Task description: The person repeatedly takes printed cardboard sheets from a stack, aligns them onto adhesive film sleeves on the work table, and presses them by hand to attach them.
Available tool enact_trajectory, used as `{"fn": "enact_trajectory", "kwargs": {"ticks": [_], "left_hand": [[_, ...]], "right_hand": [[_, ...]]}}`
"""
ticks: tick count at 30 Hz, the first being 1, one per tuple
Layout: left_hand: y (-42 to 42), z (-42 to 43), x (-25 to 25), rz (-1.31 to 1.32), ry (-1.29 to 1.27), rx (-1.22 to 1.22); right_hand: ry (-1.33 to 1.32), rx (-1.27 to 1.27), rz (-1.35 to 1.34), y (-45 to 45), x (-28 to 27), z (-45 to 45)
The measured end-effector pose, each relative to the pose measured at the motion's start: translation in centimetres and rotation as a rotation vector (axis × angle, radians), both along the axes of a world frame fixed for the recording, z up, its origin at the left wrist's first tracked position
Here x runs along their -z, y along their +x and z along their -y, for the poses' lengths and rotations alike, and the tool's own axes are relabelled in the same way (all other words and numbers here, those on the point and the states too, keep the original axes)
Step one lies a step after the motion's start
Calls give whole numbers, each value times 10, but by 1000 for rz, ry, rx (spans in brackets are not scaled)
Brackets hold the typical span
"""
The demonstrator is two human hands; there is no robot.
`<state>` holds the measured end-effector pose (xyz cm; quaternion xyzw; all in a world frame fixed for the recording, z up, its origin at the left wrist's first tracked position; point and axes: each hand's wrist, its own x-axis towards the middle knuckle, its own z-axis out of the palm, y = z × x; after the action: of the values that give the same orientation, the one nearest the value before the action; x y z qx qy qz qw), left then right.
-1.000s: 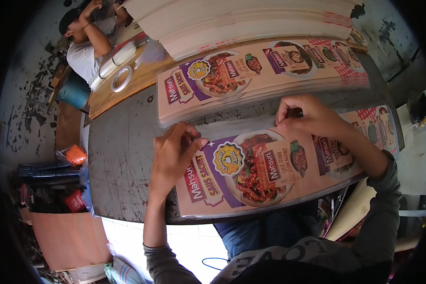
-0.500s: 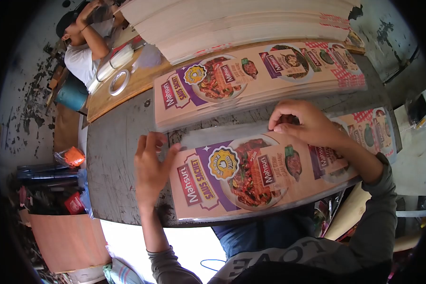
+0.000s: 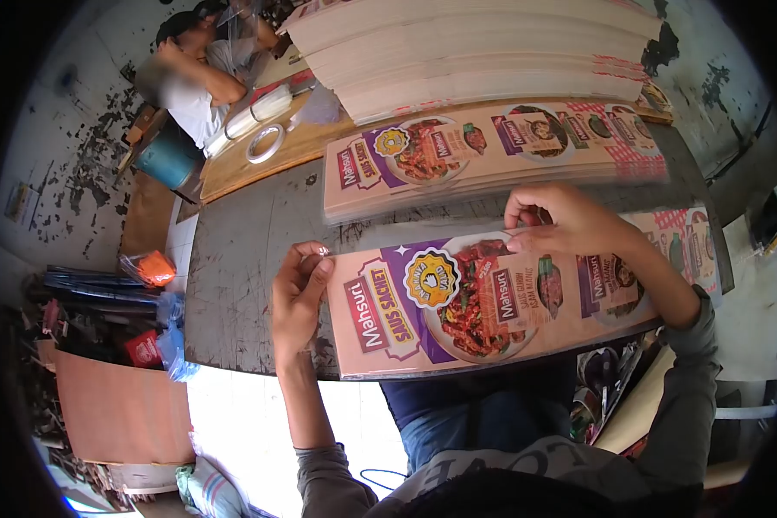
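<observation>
A long printed banner in clear plastic (image 3: 380, 345) lies along the front edge of the dark table (image 3: 242, 259). My left hand (image 3: 300, 289) is at its upper left corner, thumb and index finger pinched on the edge. On the upper edge, near the middle, my right hand (image 3: 561, 220) pinches the clear plastic with curled fingers, its forearm crossing the banner's right part. Behind it lies a stack of similar printed banners (image 3: 492, 142), long side parallel to the one at my hands.
Tall stacks of pale sheets (image 3: 475, 60) rise at the back. A wooden board (image 3: 233, 173) at the back left bears a tape roll (image 3: 265, 144). Beyond, a person in a white shirt (image 3: 194, 112) sits near a teal bucket (image 3: 166, 160). Dark bundles (image 3: 95, 281) lie far left.
My left hand, off the corner and spread half a second ago, has come back to the banner's corner and closed on it. The view has shifted, with the background now further right.
</observation>
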<state>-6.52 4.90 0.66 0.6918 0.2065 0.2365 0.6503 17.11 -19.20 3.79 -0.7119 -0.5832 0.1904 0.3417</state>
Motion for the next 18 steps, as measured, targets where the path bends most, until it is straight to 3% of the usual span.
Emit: {"fn": "enact_trajectory", "kwargs": {"ticks": [4, 5, 6, 8, 10, 11, 12, 14, 16, 18], "left_hand": [[1, 10, 17, 111, -296, 101], [4, 17, 18, 156, -522, 164], [6, 20, 18, 196, -749, 226], [4, 11, 26, 194, -799, 252], [9, 9, 14, 159, -766, 484], [7, 23, 11, -26, -490, 213], [10, 27, 8, -19, -372, 200], [9, 24, 26, -22, -218, 393], [19, 27, 21, 30, -221, 636], [23, 47, 5, -88, 197, 693]], "right_hand": [[-207, 21, -162, -1, -9, 4], [-239, 40, -267, -2, -12, 6], [-241, 50, -272, 1, -13, 6], [-262, -29, -176, 11, -15, 6], [-196, -12, -212, 17, -22, 8], [-151, 52, -212, 19, -32, 8], [-106, 115, -212, 22, -40, 8], [-2, 208, -222, 36, -52, 7], [104, 299, -229, 52, -64, 8], [301, 363, -60, 66, -78, 11]]}}
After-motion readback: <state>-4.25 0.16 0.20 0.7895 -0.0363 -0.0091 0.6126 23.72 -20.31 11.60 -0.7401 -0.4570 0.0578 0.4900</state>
